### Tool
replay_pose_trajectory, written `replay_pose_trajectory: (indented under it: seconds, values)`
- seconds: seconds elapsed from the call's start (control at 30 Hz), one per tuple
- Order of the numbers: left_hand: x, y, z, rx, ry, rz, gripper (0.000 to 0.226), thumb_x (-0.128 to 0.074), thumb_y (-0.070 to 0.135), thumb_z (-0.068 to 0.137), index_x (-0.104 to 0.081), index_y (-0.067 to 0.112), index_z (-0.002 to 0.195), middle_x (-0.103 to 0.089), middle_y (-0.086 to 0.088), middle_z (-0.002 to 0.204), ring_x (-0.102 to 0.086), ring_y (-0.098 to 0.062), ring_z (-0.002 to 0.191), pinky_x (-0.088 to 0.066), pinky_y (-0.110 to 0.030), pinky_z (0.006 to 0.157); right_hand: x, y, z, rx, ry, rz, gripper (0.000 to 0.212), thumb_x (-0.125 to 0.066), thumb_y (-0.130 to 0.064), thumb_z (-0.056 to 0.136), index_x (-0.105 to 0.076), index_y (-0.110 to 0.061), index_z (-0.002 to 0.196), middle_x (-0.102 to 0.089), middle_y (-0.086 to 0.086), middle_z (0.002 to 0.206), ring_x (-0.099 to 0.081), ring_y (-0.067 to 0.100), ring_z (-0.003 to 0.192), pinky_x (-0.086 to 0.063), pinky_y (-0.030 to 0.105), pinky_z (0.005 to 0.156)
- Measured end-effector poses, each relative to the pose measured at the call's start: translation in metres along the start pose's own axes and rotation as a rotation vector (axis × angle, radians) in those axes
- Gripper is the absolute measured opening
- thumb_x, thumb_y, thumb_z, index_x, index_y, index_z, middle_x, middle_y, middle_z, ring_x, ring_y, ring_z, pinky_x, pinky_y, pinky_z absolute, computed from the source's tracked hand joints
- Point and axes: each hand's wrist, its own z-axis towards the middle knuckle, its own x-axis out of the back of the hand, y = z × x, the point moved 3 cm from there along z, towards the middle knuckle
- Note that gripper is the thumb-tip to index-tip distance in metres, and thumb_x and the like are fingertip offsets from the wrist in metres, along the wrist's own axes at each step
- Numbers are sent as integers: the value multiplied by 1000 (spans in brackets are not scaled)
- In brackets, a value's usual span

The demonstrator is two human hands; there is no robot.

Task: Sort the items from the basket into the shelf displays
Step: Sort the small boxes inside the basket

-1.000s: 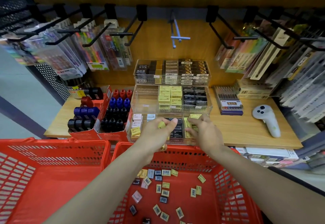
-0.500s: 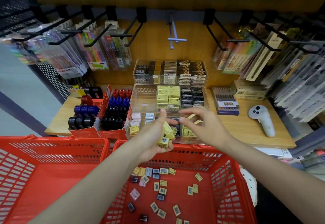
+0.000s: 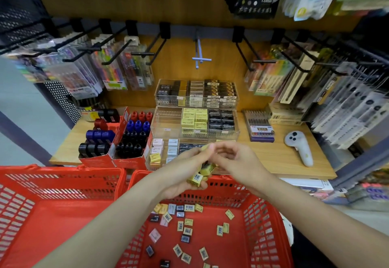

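Observation:
My left hand (image 3: 181, 175) grips a small stack of yellow erasers (image 3: 197, 178) just above the far rim of the right red basket (image 3: 265, 215). My right hand (image 3: 237, 162) meets it from the right, and its fingertips pinch one yellow eraser (image 3: 205, 147) at the top of the stack. Several loose erasers (image 3: 187, 223), yellow, black and pink, lie on the basket floor. Behind the hands stands the clear tiered display (image 3: 168, 118) on the shelf, holding rows of yellow and black erasers; my hands hide part of its lowest tier.
A second red basket (image 3: 52, 204) sits at the left with nothing in it. Red boxes of markers (image 3: 117, 141) stand left of the display. A pen set (image 3: 260, 127) and a white controller (image 3: 299, 147) lie to its right. Pen packs hang on hooks above.
Both hands have pulled back from the lowest tier toward the basket. My right hand, open half a second ago, now pinches an eraser in my left hand's stack.

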Motion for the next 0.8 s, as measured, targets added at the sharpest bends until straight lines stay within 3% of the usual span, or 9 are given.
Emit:
replay_pose_trajectory:
  seconds: [0.07, 0.1, 0.2, 0.3, 0.43, 0.5, 0.6, 0.7, 0.8]
  values:
    - [3, 0, 1, -13, 12, -14, 37, -85, 31, 77, -71, 20, 110, -61, -6, 86, -56, -16, 70, -50, -27, 59, 12, 6, 5, -142, 101, 225, 29, -76, -27, 80, -70, -17, 107, -74, 4, 92, -66, 12, 78, -54, 22, 71]
    - [6, 0, 3, -14, 62, -11, 32, -83, 14, 78, -71, 21, 107, -62, -7, 86, -57, -16, 68, -51, -27, 59, 20, 9, 10, -175, 167, 220, 30, -76, -27, 81, -68, -18, 108, -74, 6, 89, -67, 14, 76, -56, 28, 74]
    - [18, -1, 11, -48, 228, 7, 43, -66, -11, 84, -69, 24, 108, -60, -6, 96, -56, -17, 67, -52, -27, 61, 37, 30, 23, -250, 291, -51, 22, -74, -22, 86, -62, -22, 104, -74, 5, 82, -70, 19, 77, -59, 40, 80]
    - [27, -3, 16, -157, 286, 178, 50, -67, -4, 87, -60, 37, 115, -56, 0, 113, -55, -18, 61, -54, -36, 72, 29, 56, 34, -357, 270, -200, 24, -74, -22, 88, -59, -20, 107, -73, 4, 78, -68, 14, 69, -54, 30, 65]
    - [35, -1, 19, -340, 252, 431, 57, -73, 6, 86, -54, 51, 115, -60, 2, 103, -52, -23, 69, -49, -35, 71, 6, 77, 46, -424, 298, -303, 21, -76, -32, 85, -65, -20, 99, -66, -9, 74, -63, 6, 66, -40, 14, 48]
    - [36, 0, 18, -397, 255, 459, 56, -76, 8, 85, -55, 52, 113, -61, 10, 109, -56, -19, 78, -49, -24, 71, -2, 80, 48, -412, 312, -353, 23, -76, -35, 84, -68, -18, 96, -63, -11, 70, -64, 12, 73, -46, 21, 58]
    - [41, 2, 17, -431, 283, 458, 50, -77, 11, 84, -58, 47, 113, -58, 15, 112, -52, -9, 65, -45, -17, 60, -11, 83, 48, -382, 313, -479, 22, -74, -46, 83, -60, -30, 79, -61, -14, 69, -66, 19, 84, -51, 40, 87]
    - [43, 4, 15, -431, 300, 450, 46, -77, 13, 85, -59, 45, 112, -57, 14, 116, -47, -5, 52, -47, -19, 59, -12, 84, 44, -341, 368, -546, 24, -73, -51, 82, -58, -33, 74, -58, -18, 68, -66, 17, 87, -47, 43, 91]
    - [42, 6, 15, -407, 306, 363, 43, -76, 12, 86, -61, 44, 111, -55, 12, 118, -56, -10, 64, -52, -22, 66, -11, 88, 42, -355, 405, -530, 20, -73, -47, 83, -57, -35, 80, -59, -20, 65, -65, 15, 86, -47, 41, 92]
